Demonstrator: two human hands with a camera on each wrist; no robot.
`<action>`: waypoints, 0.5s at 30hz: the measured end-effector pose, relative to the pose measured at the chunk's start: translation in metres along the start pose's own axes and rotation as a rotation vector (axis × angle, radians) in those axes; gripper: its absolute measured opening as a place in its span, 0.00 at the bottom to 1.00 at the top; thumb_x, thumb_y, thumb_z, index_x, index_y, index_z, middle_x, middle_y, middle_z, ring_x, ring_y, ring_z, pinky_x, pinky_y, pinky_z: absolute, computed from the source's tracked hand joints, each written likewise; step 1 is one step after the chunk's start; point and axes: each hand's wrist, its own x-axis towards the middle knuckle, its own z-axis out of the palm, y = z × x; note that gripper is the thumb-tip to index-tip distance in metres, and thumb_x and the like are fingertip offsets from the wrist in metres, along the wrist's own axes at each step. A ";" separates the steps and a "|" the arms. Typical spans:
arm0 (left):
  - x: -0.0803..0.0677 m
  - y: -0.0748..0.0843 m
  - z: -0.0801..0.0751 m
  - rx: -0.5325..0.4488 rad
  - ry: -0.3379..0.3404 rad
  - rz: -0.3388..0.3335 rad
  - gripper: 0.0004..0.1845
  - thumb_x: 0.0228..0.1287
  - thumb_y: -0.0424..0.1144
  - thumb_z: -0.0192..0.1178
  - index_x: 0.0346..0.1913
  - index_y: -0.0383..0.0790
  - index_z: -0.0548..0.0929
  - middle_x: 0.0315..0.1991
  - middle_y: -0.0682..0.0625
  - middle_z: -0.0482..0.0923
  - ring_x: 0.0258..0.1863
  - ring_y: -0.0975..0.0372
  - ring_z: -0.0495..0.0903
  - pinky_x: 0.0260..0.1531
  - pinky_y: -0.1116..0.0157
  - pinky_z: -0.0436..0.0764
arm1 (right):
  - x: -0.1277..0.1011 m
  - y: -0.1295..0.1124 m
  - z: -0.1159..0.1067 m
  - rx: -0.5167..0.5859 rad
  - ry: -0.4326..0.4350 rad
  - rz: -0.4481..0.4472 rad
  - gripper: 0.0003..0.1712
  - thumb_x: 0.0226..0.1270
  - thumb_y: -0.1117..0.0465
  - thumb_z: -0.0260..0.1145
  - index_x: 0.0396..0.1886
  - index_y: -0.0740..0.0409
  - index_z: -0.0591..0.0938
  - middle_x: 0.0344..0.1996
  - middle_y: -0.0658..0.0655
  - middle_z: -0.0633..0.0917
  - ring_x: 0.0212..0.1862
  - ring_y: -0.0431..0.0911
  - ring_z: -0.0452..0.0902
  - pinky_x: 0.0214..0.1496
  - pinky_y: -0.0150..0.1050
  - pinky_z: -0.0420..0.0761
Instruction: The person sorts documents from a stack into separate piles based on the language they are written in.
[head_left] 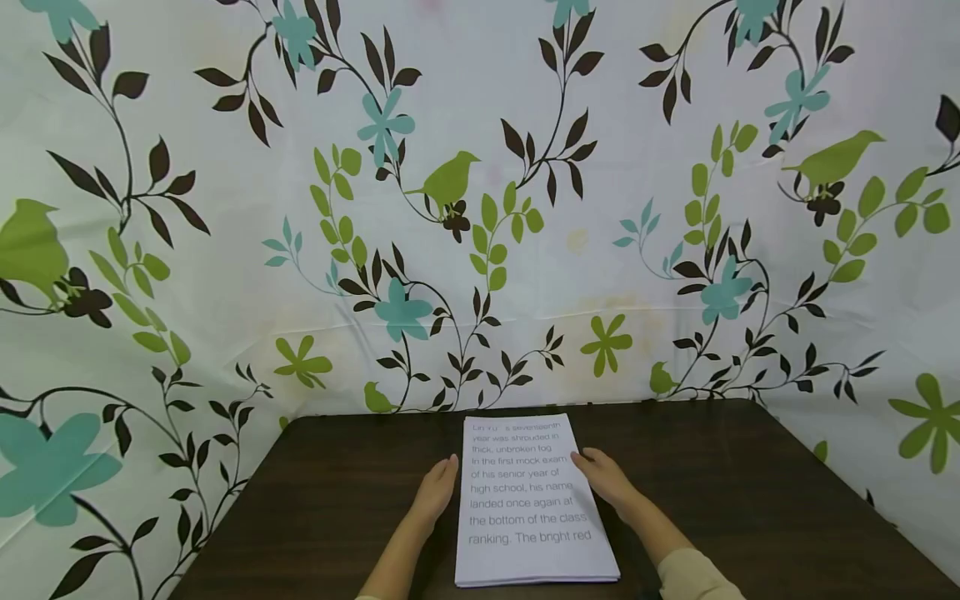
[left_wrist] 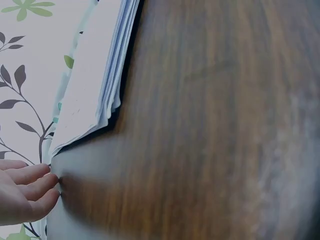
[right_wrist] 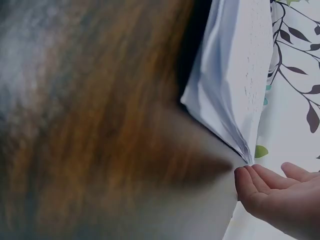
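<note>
A stack of white paper sheets, its top page printed with large text, lies in the middle of the table. My left hand is at the stack's left side, fingers nearly straight and pointing forward. On the other side, my right hand has its fingertips right at the right edge of the sheets. In the left wrist view, the relaxed fingers are close to a corner of the paper. The right wrist view shows straight fingers at the stack's corner, with the thumb held apart. Page edges are slightly uneven.
The dark brown wooden table extends to both sides of the paper. Behind it hangs a white cloth with printed leaves, flowers and birds, meeting the table's far edge.
</note>
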 end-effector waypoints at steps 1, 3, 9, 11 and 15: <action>0.000 -0.001 0.001 -0.012 -0.006 -0.007 0.36 0.64 0.56 0.36 0.55 0.22 0.62 0.54 0.29 0.60 0.55 0.39 0.56 0.51 0.44 0.56 | 0.000 0.001 0.000 0.003 0.001 0.010 0.44 0.59 0.39 0.48 0.57 0.77 0.58 0.55 0.75 0.61 0.56 0.66 0.54 0.53 0.58 0.57; -0.001 -0.002 0.002 -0.022 -0.012 -0.024 0.39 0.62 0.59 0.35 0.55 0.21 0.61 0.55 0.28 0.59 0.55 0.38 0.55 0.51 0.43 0.55 | 0.000 0.003 0.001 0.006 0.000 0.024 0.43 0.61 0.41 0.48 0.56 0.77 0.58 0.55 0.75 0.61 0.56 0.67 0.54 0.53 0.58 0.58; 0.000 -0.003 0.006 -0.031 -0.018 -0.026 0.41 0.61 0.61 0.34 0.55 0.21 0.62 0.54 0.28 0.60 0.55 0.38 0.54 0.51 0.43 0.54 | -0.002 0.005 0.001 0.028 0.004 0.032 0.42 0.60 0.39 0.48 0.55 0.75 0.62 0.52 0.73 0.65 0.53 0.65 0.60 0.50 0.57 0.63; 0.000 -0.002 0.007 -0.033 -0.022 -0.021 0.40 0.61 0.60 0.34 0.55 0.22 0.63 0.54 0.29 0.61 0.55 0.38 0.55 0.51 0.43 0.55 | -0.003 0.004 0.001 0.040 0.000 0.028 0.43 0.59 0.38 0.48 0.54 0.75 0.63 0.51 0.72 0.67 0.52 0.64 0.61 0.47 0.56 0.66; 0.000 -0.001 0.011 -0.033 -0.028 -0.037 0.41 0.60 0.61 0.34 0.55 0.22 0.63 0.54 0.29 0.61 0.55 0.38 0.54 0.51 0.42 0.54 | -0.002 0.003 -0.001 0.060 -0.007 0.034 0.46 0.55 0.34 0.48 0.53 0.74 0.65 0.50 0.71 0.68 0.51 0.63 0.63 0.45 0.56 0.68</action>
